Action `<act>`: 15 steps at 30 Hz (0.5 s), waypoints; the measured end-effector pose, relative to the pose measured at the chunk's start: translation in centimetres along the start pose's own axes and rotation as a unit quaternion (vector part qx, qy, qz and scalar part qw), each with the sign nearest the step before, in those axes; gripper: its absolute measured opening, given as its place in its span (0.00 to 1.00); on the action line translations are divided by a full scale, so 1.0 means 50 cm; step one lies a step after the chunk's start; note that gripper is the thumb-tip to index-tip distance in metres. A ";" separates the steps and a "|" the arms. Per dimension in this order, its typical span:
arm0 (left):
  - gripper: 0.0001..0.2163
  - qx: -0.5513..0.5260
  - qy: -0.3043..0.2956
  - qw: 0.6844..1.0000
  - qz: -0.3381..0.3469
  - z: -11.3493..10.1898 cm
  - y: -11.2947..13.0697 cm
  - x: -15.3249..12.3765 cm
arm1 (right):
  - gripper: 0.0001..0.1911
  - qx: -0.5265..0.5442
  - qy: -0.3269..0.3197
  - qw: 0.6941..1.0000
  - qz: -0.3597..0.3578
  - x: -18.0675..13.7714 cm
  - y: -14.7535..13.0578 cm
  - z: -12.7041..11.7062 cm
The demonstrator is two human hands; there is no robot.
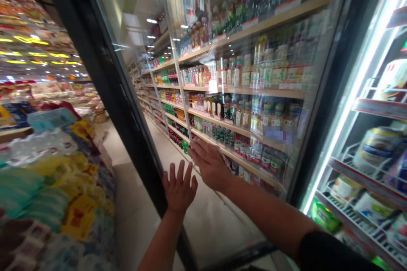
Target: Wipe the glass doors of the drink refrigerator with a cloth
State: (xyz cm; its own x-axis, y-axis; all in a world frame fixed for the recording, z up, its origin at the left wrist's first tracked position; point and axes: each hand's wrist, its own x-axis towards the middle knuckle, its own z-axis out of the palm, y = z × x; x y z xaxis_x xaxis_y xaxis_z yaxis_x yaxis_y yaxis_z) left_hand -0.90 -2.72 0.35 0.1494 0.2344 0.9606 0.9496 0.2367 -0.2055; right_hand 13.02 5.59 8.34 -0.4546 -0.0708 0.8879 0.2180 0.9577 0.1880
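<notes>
A tall glass door (241, 220) with a black frame stands swung out in front of me. My left hand (179, 188) is held up by the frame's left upright (136, 135), fingers spread and holding nothing. Just to its right, my right hand (211, 165) reaches across the pane with its fingers extended and nothing in them. Whether either palm touches the glass cannot be made out. Long shelves of bottles (244, 116) show in the pane, seen through it or mirrored in it.
At the right is a lit cooler with wire-fronted shelves (369, 180) holding containers such as a yellow-and-blue can (378, 148). Wrapped packs (79, 216) and bottled-water packs (41, 146) are piled at the left. A pale floor aisle (124, 186) runs between the pile and the door.
</notes>
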 end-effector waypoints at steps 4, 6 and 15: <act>0.31 -0.178 0.036 0.982 -0.056 -0.027 0.058 0.040 | 0.31 0.045 -0.027 0.997 0.052 -0.011 -0.013 0.016; 0.31 -0.277 0.017 0.960 -0.026 -0.038 0.084 0.070 | 0.36 0.096 -0.046 0.991 0.079 -0.007 -0.012 0.004; 0.33 -0.129 -0.074 0.987 -0.052 -0.019 0.118 0.122 | 0.33 0.003 0.023 0.980 0.196 -0.085 0.071 -0.076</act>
State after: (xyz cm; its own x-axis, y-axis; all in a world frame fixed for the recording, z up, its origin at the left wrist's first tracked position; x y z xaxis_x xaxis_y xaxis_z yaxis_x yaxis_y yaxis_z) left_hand 5.86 -0.82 5.17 0.0245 0.3618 0.9319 0.9992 0.0220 -0.0348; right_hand 19.01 8.22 6.83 -0.2969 0.2905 0.9097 0.3635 0.9153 -0.1736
